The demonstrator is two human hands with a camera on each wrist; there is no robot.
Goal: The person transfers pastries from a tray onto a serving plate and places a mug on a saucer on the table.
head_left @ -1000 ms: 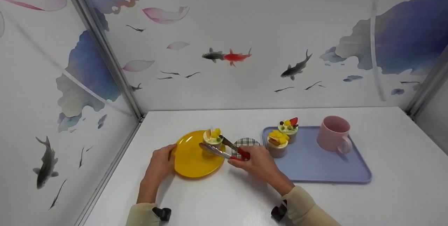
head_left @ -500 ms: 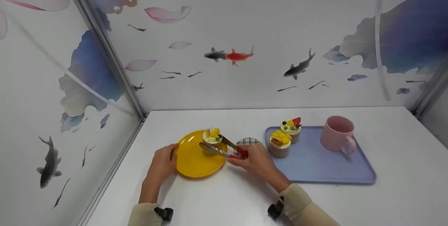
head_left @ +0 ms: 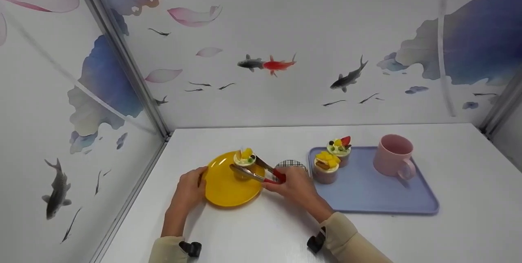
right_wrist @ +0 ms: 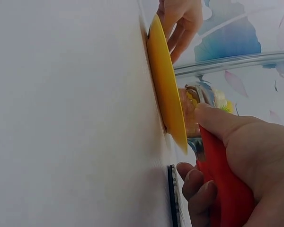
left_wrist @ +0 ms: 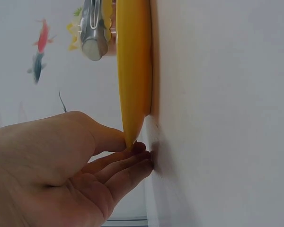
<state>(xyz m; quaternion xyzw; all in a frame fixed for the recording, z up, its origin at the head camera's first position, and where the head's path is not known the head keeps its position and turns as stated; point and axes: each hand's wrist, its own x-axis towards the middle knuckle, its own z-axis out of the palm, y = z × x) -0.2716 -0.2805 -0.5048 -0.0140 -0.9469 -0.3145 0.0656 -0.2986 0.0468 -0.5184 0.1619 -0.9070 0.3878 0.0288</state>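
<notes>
My left hand (head_left: 191, 187) pinches the left rim of a yellow plate (head_left: 222, 191), the thumb above and fingers below, as the left wrist view shows. My right hand (head_left: 295, 185) grips the red handles of metal tongs (head_left: 248, 173). Between the tongs' arms is a fruit-topped cupcake (head_left: 244, 158), at the plate's upper right part. In the right wrist view the cupcake (right_wrist: 189, 111) is right at the plate's surface; whether its base touches cannot be made out. The tongs partly hide its cup.
On the right lies a blue-purple tray (head_left: 379, 197) with a mango-topped cupcake (head_left: 326, 169), a strawberry-topped cupcake (head_left: 340, 151) and a pink mug (head_left: 393, 155). A round plaid coaster (head_left: 290, 162) sits between plate and tray, partly behind my right hand. Printed walls (head_left: 261, 104) enclose the table.
My right hand, the tongs and the cupcake have shifted slightly left over the plate. The left hand keeps its hold on the rim.
</notes>
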